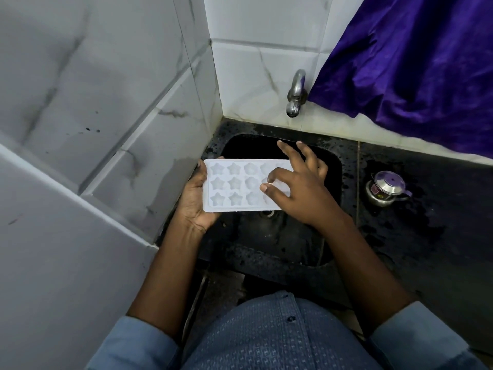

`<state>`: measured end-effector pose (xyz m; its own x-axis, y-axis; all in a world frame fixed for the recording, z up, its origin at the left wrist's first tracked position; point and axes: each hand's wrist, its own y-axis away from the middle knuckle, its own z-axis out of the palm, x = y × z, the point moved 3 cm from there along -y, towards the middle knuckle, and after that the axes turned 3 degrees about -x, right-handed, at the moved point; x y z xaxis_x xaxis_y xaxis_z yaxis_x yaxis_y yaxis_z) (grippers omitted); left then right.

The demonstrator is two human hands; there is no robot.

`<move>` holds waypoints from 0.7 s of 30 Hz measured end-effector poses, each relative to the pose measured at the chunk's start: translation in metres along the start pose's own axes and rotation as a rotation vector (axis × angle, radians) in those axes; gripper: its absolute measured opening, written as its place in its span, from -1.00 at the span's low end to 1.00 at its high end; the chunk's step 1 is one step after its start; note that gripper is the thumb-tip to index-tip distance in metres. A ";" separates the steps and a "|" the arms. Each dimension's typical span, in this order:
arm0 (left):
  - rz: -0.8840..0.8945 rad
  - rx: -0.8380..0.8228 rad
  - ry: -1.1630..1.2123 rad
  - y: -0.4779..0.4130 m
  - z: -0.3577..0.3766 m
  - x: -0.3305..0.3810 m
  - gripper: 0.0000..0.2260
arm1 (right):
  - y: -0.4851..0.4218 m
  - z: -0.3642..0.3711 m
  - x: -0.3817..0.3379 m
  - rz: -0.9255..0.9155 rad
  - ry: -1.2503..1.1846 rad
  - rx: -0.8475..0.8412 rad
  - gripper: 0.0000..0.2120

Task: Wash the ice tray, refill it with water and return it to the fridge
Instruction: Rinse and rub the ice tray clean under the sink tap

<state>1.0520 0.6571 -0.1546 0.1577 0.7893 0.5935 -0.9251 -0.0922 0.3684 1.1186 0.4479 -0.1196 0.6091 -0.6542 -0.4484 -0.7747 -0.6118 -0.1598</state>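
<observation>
Your left grip (pixel 196 201) clasped the ice tray (pixel 234 186) at its 9 o'clock end; your right grip (pixel 298 188), fingers spread, pressed its 3 o'clock cells above the sink (pixel 290 236).

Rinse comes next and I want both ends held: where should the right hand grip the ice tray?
Grip the ice tray by the flat rim of its right short end, coming from the right, thumb above, fingers below. It lies level, lengthwise left to right, the left hand holds its left end, and that keeps the star moulds uncovered.
</observation>
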 end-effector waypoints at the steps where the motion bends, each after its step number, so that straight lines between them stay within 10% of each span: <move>1: 0.010 -0.004 -0.021 0.001 0.002 0.000 -0.40 | 0.000 0.002 -0.001 0.005 0.016 -0.036 -0.69; 14: 0.011 -0.063 0.042 -0.007 -0.001 -0.001 -0.45 | 0.005 0.006 0.003 0.034 0.050 -0.133 -0.59; 21: 0.017 -0.047 0.021 -0.007 -0.006 0.000 -0.48 | 0.008 -0.008 0.015 0.016 -0.036 0.087 -0.70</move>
<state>1.0565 0.6609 -0.1615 0.1345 0.8007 0.5838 -0.9428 -0.0780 0.3242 1.1230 0.4294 -0.1211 0.5912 -0.6463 -0.4825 -0.7971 -0.5593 -0.2276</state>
